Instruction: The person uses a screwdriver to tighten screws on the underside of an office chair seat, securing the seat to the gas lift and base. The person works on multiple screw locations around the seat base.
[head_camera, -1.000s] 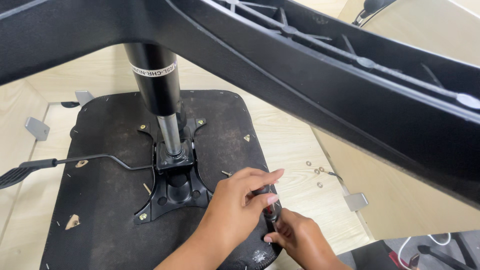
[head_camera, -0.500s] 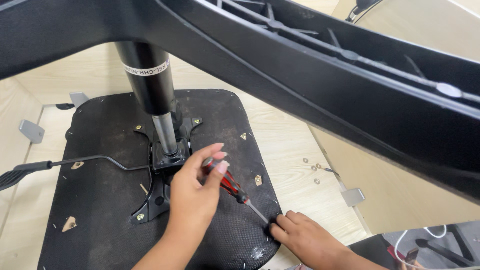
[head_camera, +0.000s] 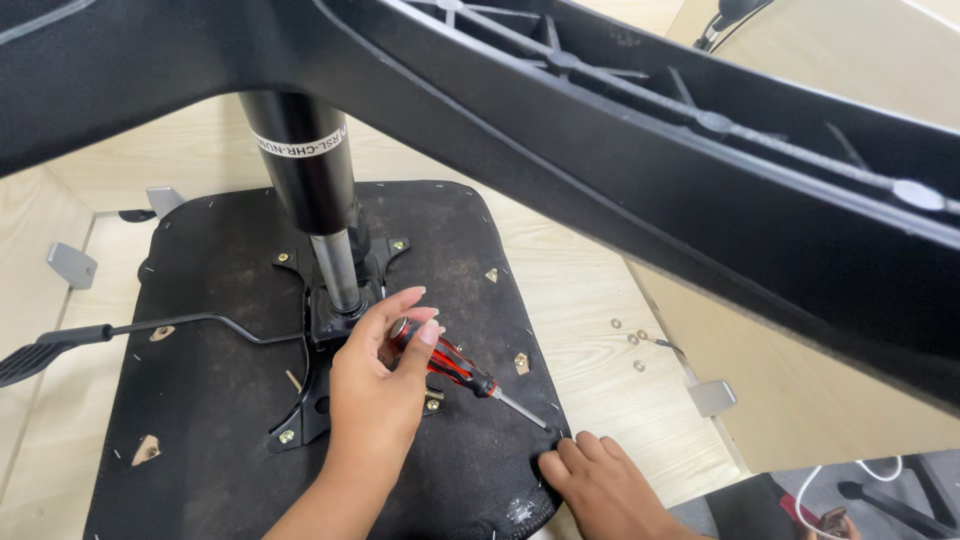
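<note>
An upturned black chair seat (head_camera: 200, 400) lies on a light wooden surface, with its metal mechanism plate (head_camera: 330, 325) and black gas cylinder (head_camera: 305, 170) standing up from the middle. My left hand (head_camera: 375, 385) grips the red and black handle of a screwdriver (head_camera: 455, 368) just right of the plate. The screwdriver's shaft slants down to the right, and its tip is near the seat's right edge. My right hand (head_camera: 600, 480) rests on that edge, fingers pressed on the fabric beside the tip.
The chair's black star base (head_camera: 700, 170) spans the top of the view. A lever with a paddle grip (head_camera: 60, 345) sticks out to the left. Small washers (head_camera: 630, 340) and grey metal brackets (head_camera: 710, 397) lie on the wood. A white cable (head_camera: 880, 470) is at lower right.
My left hand has moved from the seat's right edge up toward the mechanism plate, carrying the screwdriver handle. My right hand stayed at the seat edge.
</note>
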